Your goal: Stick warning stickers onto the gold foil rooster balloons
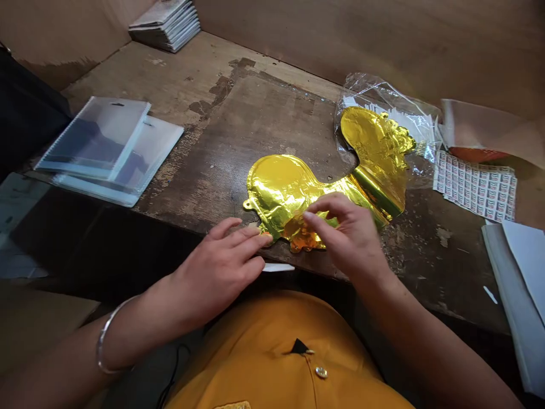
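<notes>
Foil balloon (281, 182), gold, lies near the middle of the table (213, 187), its far end to the right. Our left hand (223, 258) touches its near-left edge; our right hand (353, 233) narrows thumb and forefinger above it. We cannot tell whether either grips anything.

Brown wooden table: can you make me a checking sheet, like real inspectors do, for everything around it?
Surface: brown wooden table, scuffed and patchy.
Things being handled: shiny gold foil shape, creased, lying on the table.
Clutter: clear plastic sleeves at left; crinkled clear plastic bag, partly overlapped by the foil; white sheets of small printed labels and white papers at right; stack of folded greyish papers at the far left.
Hands: left hand, fingertips at the foil's near-left edge; right hand over the foil, thumb and forefinger close together; grip can't be told.
Cables: thin dark cord beside the mustard-yellow shirt.
Surroundings: brown panels behind the table.
</notes>
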`<state>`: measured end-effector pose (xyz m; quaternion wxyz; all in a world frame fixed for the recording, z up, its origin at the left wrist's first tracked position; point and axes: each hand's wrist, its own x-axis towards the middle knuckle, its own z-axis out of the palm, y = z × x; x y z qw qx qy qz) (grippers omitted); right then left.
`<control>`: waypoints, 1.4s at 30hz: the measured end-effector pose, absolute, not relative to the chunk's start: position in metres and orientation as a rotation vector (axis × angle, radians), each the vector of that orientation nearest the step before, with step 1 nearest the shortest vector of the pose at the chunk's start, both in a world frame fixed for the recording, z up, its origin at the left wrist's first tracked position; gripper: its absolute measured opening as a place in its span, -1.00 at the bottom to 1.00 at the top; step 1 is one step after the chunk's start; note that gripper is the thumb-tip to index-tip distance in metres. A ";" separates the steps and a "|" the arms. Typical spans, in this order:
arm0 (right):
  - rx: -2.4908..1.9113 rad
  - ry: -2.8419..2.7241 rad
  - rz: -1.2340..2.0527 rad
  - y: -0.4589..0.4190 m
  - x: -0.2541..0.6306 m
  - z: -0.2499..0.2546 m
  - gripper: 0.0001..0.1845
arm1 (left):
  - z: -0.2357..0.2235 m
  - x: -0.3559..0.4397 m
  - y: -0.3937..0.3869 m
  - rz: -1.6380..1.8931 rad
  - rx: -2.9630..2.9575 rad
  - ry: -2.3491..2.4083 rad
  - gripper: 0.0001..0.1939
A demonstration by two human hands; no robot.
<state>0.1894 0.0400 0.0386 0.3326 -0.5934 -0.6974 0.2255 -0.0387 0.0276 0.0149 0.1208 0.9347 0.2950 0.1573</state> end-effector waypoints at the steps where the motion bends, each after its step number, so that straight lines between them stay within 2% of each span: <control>1: -1.570 -1.857 0.662 0.045 0.188 0.035 -0.94 | 0.011 -0.036 0.026 0.457 2.779 0.833 -0.78; 7: -1.641 -1.871 0.773 0.056 0.182 0.013 -0.84 | -0.011 -0.030 0.022 0.422 2.803 0.797 -0.81; 19: -1.703 -2.012 0.628 0.056 0.167 0.004 -0.87 | -0.005 -0.029 0.026 0.442 2.790 0.771 -0.73; 29: -1.730 -1.912 0.793 0.060 0.172 0.003 -0.83 | -0.004 -0.028 0.027 0.454 2.782 0.779 -0.75; 42: -1.752 -2.000 0.623 0.058 0.168 0.001 -0.86 | -0.007 -0.027 0.026 0.503 2.770 0.799 -0.77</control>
